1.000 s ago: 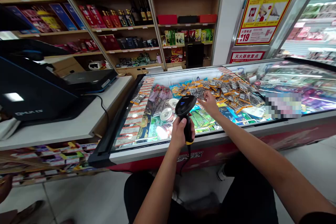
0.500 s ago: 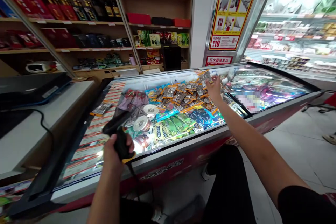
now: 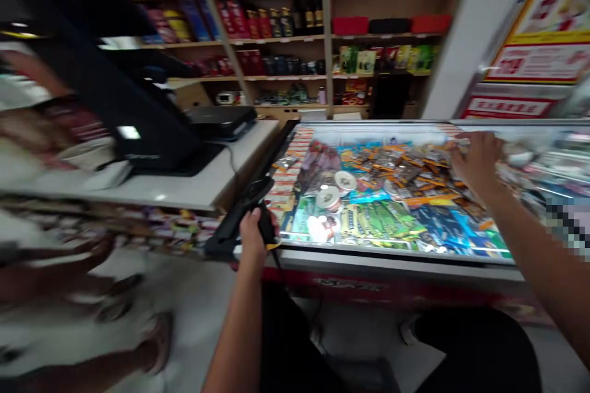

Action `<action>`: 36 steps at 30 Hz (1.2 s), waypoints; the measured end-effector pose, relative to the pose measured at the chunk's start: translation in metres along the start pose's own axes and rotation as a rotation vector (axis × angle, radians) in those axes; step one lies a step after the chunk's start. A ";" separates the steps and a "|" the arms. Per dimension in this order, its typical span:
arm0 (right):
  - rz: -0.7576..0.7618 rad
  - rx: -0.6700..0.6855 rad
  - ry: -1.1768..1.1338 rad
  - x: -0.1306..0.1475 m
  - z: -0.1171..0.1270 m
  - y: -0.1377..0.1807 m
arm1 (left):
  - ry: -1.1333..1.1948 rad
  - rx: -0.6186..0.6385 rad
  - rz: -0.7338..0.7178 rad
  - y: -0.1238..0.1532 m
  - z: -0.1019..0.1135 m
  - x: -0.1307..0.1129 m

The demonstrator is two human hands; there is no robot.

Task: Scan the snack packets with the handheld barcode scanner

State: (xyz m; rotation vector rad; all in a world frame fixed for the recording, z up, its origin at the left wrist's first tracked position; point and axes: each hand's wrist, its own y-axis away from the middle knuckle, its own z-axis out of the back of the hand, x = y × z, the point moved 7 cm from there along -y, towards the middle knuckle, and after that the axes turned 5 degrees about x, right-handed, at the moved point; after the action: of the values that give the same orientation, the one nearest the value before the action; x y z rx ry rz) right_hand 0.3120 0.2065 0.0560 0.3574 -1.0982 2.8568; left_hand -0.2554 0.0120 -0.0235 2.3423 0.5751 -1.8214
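My left hand [image 3: 252, 238] is wrapped round the handle of a black barcode scanner [image 3: 256, 191], held over the near left corner of a chest freezer [image 3: 369, 256]. A cable hangs from the scanner. My right hand [image 3: 479, 163] reaches over the freezer's right part, fingers bent downward beside a heap of brown and orange snack packets [image 3: 415, 169]. Blur hides whether anything is between those fingers. One similar packet [image 3: 286, 163] lies apart on the label-covered left ledge. Round tubs [image 3: 328, 198], green packets [image 3: 382, 219] and blue packets [image 3: 445, 227] lie nearer me.
To the left, a white counter [image 3: 198, 187] bears a black monitor stand [image 3: 147, 129] and a flat black device [image 3: 224, 121]. Another person's legs [image 3: 92, 276] show at lower left. Shelves [image 3: 286, 37] of boxes and bottles stand behind the freezer.
The view has swung left, bringing the counter and another person's legs in. The packet seen in my right hand earlier no longer shows there. My left hand still grips the scanner.
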 end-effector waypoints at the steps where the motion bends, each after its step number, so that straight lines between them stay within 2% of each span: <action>1: 0.152 -0.024 -0.083 0.041 -0.006 0.008 | 0.016 -0.012 0.001 0.002 0.004 0.001; 3: 0.437 0.090 -0.267 0.133 -0.026 0.036 | 0.055 -0.038 -0.008 0.006 0.010 0.002; 4: 0.526 0.191 -0.338 0.180 -0.039 0.053 | 0.072 -0.050 -0.015 0.007 0.012 0.003; 7: 0.619 0.474 -0.474 0.307 -0.083 0.098 | 0.118 -0.064 -0.034 0.009 0.017 0.005; 8: 0.583 0.550 -0.519 0.340 -0.100 0.106 | 0.130 -0.062 -0.040 0.010 0.018 0.006; 10: 0.408 0.663 -0.581 0.388 -0.136 0.108 | 0.147 -0.050 -0.052 0.009 0.020 0.007; 12: 0.272 0.686 -0.579 0.421 -0.168 0.100 | 0.154 -0.037 -0.062 0.009 0.023 0.009; 14: 0.144 0.665 -0.561 0.440 -0.191 0.087 | 0.155 -0.016 -0.070 0.009 0.024 0.010; 17: 0.017 0.642 -0.555 0.457 -0.216 0.070 | 0.147 0.049 -0.090 0.011 0.023 0.010; 20: -0.012 0.642 -0.594 0.465 -0.231 0.061 | 0.151 0.106 -0.096 0.012 0.020 0.011; 25: -0.010 0.624 -0.789 0.451 -0.232 0.055 | 0.095 0.148 -0.048 0.009 0.019 0.016; 28: -0.010 0.602 -0.934 0.426 -0.213 0.051 | 0.015 0.207 -0.020 0.007 0.015 0.018; 31: 0.004 0.614 -1.184 0.392 -0.178 0.047 | -0.024 0.281 -0.003 0.009 -0.002 0.017; 33: 0.031 0.623 -1.317 0.366 -0.148 0.043 | -0.033 0.343 0.014 0.014 -0.023 0.015; 36: 0.101 0.618 -1.386 0.328 -0.102 0.036 | -0.062 0.491 0.035 0.028 -0.069 0.012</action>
State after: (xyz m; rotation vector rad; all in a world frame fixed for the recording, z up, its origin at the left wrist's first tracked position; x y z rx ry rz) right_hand -0.0309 0.2389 0.0370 2.5357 -0.0874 2.6961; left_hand -0.1799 0.0107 -0.0205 2.5419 0.0775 -2.2114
